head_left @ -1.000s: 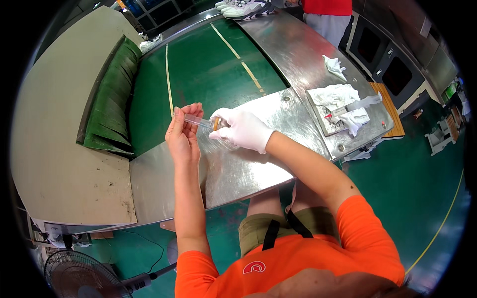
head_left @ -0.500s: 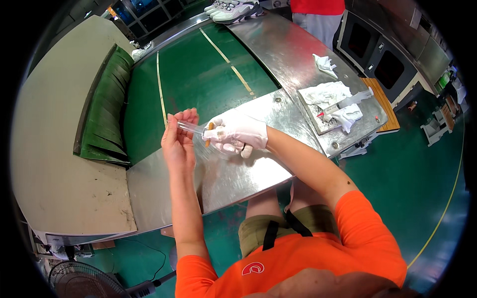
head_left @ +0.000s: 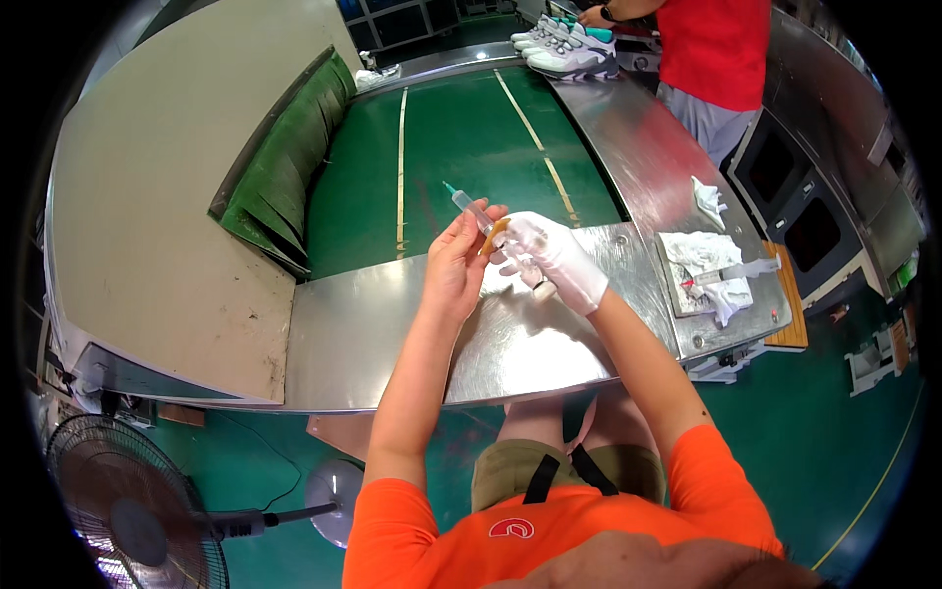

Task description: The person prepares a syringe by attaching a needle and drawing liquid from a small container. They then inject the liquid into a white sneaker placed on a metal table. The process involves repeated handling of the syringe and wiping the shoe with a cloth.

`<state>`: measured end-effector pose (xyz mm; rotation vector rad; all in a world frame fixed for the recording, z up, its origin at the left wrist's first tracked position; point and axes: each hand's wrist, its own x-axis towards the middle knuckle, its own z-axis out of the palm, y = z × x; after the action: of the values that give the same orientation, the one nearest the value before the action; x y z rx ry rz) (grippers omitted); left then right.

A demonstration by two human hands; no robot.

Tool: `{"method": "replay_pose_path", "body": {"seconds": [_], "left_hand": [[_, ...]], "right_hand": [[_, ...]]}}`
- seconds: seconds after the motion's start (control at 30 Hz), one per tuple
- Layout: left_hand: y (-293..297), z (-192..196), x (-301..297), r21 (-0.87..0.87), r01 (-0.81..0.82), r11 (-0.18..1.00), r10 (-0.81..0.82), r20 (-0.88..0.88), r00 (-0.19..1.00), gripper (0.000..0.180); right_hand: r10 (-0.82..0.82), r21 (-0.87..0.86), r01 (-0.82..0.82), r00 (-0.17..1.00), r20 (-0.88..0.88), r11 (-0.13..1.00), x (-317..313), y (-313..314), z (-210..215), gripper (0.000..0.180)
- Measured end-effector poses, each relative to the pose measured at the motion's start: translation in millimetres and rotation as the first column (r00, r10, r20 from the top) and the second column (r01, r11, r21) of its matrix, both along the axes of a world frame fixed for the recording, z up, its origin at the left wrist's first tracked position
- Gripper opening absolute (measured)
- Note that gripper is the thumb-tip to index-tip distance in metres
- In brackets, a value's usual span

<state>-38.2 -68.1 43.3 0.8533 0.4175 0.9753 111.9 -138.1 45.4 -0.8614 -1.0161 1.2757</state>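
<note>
A clear syringe (head_left: 472, 204) with a green tip points away to the far left, above the near edge of the green belt. My bare left hand (head_left: 455, 253) has its fingers closed round the barrel. My right hand (head_left: 557, 257), in a white glove, closes on the plunger end; its fingertips are partly hidden. An orange-brown piece (head_left: 494, 237) sits across the syringe between the two hands. On the metal table to the right, a second syringe (head_left: 728, 273) with a red tip lies over white cloths (head_left: 702, 251).
The green conveyor belt (head_left: 461, 128) with two pale lines runs away from the metal table (head_left: 363, 329). White-grey shoes (head_left: 574, 54) stand at the far end, beside a person in red (head_left: 711, 59). A green strip curtain (head_left: 285, 162) hangs at left; a fan (head_left: 137, 515) stands lower left.
The view has shifted, bringing the fan and shoes further in. My left hand has closed round the syringe barrel, and the green tip now shows beyond my fingers.
</note>
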Motion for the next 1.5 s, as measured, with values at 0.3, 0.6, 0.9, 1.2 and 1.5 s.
{"method": "replay_pose_path", "body": {"seconds": [0.3,0.6,0.9,1.2,1.5], "left_hand": [[-7.8,4.7,-1.1,-0.057,0.16,0.986,-0.149,0.15,0.977,0.042],[-19.6,6.6,-3.3,-0.045,0.269,0.962,-0.26,0.14,0.955,0.032],[-32.6,14.0,-1.2,0.133,0.41,0.902,-0.43,0.197,0.881,0.034],[-35.0,4.7,4.4,0.328,0.417,0.848,-0.495,0.209,0.844,0.039],[-33.5,8.8,-5.6,0.352,0.446,0.822,-0.535,0.213,0.818,0.04]], "right_hand": [[0.322,0.364,-0.209,0.903,-0.283,0.907,-15.2,-19.0,0.2,0.068],[0.23,0.134,-0.234,0.972,0.044,0.963,-7.6,-46.2,23.9,0.105],[0.001,0.233,-0.236,0.706,0.708,0.943,0.0,-88.1,40.3,0.138],[-0.458,0.568,-0.144,0.447,0.768,0.811,-25.7,-89.0,22.3,0.122],[-0.615,0.616,-0.242,0.093,0.783,0.749,-26.2,-78.6,30.9,0.084]]}}
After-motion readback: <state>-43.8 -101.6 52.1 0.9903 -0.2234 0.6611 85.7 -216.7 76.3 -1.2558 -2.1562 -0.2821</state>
